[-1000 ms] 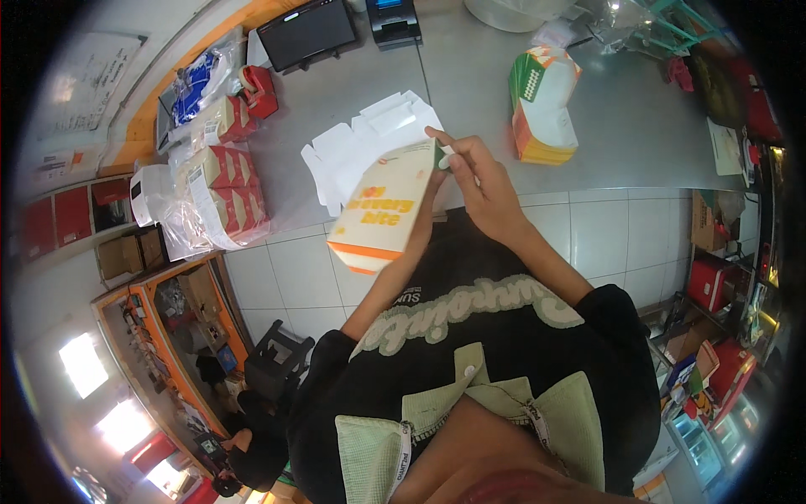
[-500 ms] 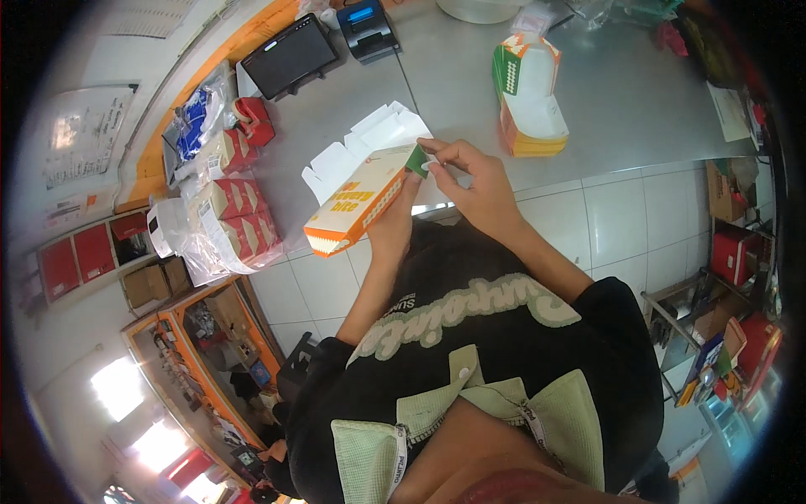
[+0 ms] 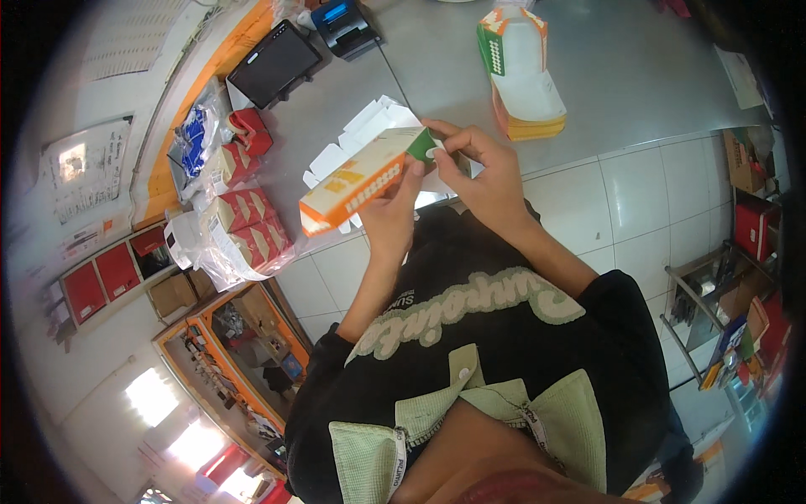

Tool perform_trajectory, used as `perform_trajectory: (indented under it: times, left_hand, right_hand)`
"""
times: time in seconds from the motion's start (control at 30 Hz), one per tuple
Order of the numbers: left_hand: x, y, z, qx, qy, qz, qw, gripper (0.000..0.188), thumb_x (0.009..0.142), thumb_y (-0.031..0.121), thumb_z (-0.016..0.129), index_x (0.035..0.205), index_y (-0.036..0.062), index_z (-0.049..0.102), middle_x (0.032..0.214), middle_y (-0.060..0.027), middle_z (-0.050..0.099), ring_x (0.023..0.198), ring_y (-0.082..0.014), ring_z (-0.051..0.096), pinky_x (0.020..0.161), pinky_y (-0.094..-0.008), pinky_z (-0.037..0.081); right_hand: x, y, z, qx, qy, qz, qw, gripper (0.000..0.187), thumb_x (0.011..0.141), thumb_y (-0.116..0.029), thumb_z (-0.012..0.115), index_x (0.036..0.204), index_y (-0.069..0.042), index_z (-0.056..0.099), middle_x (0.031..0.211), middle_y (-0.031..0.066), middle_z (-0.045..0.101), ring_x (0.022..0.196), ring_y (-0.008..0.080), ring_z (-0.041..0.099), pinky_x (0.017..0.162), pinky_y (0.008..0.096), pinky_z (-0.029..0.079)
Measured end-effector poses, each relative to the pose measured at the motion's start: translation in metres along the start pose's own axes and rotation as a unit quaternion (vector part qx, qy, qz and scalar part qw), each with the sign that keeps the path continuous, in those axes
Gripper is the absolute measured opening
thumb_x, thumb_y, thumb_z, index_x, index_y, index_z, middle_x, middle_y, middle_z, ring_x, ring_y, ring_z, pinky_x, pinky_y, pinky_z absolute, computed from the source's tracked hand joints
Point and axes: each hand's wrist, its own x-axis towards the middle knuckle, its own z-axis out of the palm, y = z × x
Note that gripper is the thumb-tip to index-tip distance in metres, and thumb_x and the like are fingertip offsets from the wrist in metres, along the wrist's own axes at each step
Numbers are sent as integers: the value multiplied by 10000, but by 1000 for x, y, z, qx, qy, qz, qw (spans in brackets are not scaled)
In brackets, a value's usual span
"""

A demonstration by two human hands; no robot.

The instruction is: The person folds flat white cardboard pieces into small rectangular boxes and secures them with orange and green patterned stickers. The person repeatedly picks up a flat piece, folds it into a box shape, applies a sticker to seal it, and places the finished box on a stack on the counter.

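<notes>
My left hand grips a cardboard food box from its near side, thumb on the edge. The box is cream on top with orange sides and a green end, held tilted above the metal table. At that green end, my right hand pinches a small white flap between thumb and fingers. White cardboard with cut flaps shows beyond and below the box; I cannot tell whether it is part of it. A stack of open, folded boxes, white inside with green and orange outsides, stands farther right.
Plastic-wrapped red and tan packs sit at the left table edge, with a red tape dispenser behind. A black tablet and a black printer stand at the back of the metal table. A metal rack is at right.
The box has tilted, so its orange side shows more and its top less. Both hands keep their hold at the green end. The whole view has shifted slightly.
</notes>
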Motion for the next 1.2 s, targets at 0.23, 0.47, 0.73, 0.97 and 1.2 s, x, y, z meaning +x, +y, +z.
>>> perform_trajectory:
  times: [0.23, 0.47, 0.73, 0.97, 1.2]
  left_hand:
    - [-2, -2, 16, 45, -23, 41, 998, 297, 962, 111, 668, 1218, -14, 582, 1114, -85, 652, 998, -148, 617, 865, -284, 514]
    - [0, 12, 20, 169, -46, 71, 982, 289, 964, 162, 679, 1196, 3, 612, 1126, -74, 650, 1049, -158, 585, 938, -309, 460]
    - [9, 11, 10, 55, -55, 18, 997, 310, 975, 109, 635, 1256, -14, 595, 1190, -98, 646, 1130, -176, 573, 982, -313, 442]
    - [-30, 15, 55, 197, -188, 67, 960, 304, 969, 45, 608, 1265, -24, 594, 1195, -128, 658, 1203, -193, 568, 1026, -325, 433]
    - [25, 28, 83, 128, -65, 335, 931, 352, 987, 166, 598, 1260, -55, 569, 1135, -169, 669, 1025, -208, 639, 899, -330, 498]
  right_hand:
    - [5, -9, -3, -1, 33, -26, 999, 150, 852, -18, 706, 933, 16, 584, 1197, 182, 703, 954, 184, 726, 800, 301, 569]
    - [12, -17, -17, -26, -16, -63, 998, 153, 860, -27, 698, 958, 22, 592, 1200, 170, 703, 957, 216, 730, 811, 305, 566]
    - [-11, -23, -9, -107, -80, -77, 988, 324, 873, -68, 686, 1153, -27, 529, 1340, 194, 602, 1042, 398, 657, 865, 380, 536]
    - [33, 27, -46, 64, 17, -44, 997, 509, 834, -198, 755, 1278, -58, 549, 1140, 178, 638, 950, 302, 656, 873, 391, 514]
    - [54, -3, -104, -350, 57, -34, 935, 381, 957, -36, 497, 1332, -94, 538, 811, 289, 649, 826, 518, 619, 812, 513, 545]
